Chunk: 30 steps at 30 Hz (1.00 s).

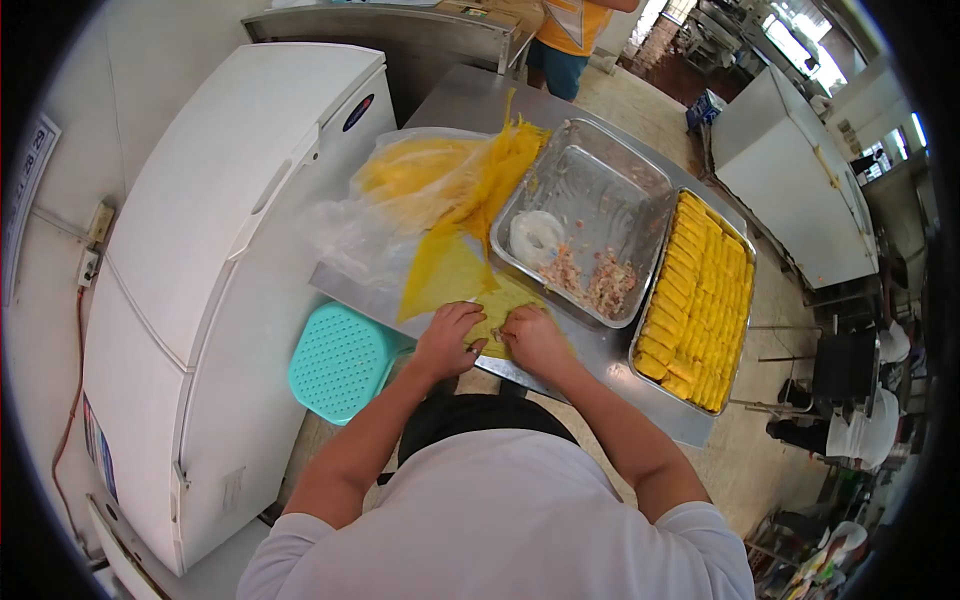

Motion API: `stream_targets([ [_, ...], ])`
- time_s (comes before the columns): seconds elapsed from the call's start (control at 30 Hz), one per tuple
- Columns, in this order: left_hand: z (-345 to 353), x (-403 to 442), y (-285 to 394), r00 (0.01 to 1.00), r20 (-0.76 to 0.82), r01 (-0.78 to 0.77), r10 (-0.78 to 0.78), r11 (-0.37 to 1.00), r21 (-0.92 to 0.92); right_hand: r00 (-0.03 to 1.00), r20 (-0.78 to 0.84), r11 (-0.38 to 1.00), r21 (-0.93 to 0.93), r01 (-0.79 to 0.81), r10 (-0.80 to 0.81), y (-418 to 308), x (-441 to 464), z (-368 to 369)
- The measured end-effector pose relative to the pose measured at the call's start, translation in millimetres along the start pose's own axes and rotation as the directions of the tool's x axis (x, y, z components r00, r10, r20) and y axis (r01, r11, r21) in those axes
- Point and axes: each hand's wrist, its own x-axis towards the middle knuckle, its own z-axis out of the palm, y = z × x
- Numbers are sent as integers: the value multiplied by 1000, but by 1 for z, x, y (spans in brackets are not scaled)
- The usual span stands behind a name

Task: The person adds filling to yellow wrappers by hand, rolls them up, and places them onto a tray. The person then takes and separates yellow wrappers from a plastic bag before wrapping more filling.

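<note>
A thin yellow wrapper (508, 297) lies on the metal table's near edge. My left hand (450, 340) has its fingers curled on the wrapper's left side. On the right side, my right hand (537, 340) pinches the wrapper with bent fingers. What lies under the fingertips is mostly hidden. More yellow wrappers (440, 272) spread out just beyond, beside a clear plastic bag (345, 235) with yellow sheets in it. A deep metal pan (600, 165) holds pinkish chopped filling (610, 283) and a white round bowl (536, 236). Right of it, a tray (637, 362) is packed with yellow rolls (697, 295).
A white chest freezer (230, 200) stands close on my left. A turquoise stool (345, 362) sits between it and the table (462, 92). Beyond the table's far end stands a person in an orange shirt (572, 28). Another white freezer (790, 180) is at the right.
</note>
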Motion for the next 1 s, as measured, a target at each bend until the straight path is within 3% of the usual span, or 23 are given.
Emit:
stream_targets([
  [0.1,1,-2,0,1000,8,17,-17,1000,13,998,-70,993,-120,-4,-4,-12,-7,-5],
  [0.2,2,-2,0,1000,7,20,-20,1000,9,997,-71,998,-56,-16,12,1,-14,5],
  [0.3,1,-1,-1,1000,2,21,-21,1000,7,972,-100,976,57,-209,214,1,-21,0],
  [0.4,3,-1,-3,1000,-15,-4,4,1000,14,978,22,978,-29,-209,209,13,-28,-9],
  [0.5,5,-3,-6,1000,6,7,-7,1000,4,955,-26,951,102,-291,295,10,-35,-17],
  [0.6,8,-5,-4,995,-49,79,-82,995,-62,945,-46,941,117,-318,325,15,-44,-22],
  [0.7,6,-6,5,980,-143,144,-140,989,18,930,-120,932,148,-329,348,18,-48,-24],
  [0.8,1,-10,22,947,-163,300,-277,944,137,852,-177,863,225,-452,492,12,-46,-47],
  [0.9,0,-11,24,949,-99,313,-299,930,194,783,-243,813,295,-502,572,23,-52,-38],
  [1.0,5,-10,17,944,-53,329,-325,934,139,774,-101,780,29,-626,625,36,-60,-29],
])
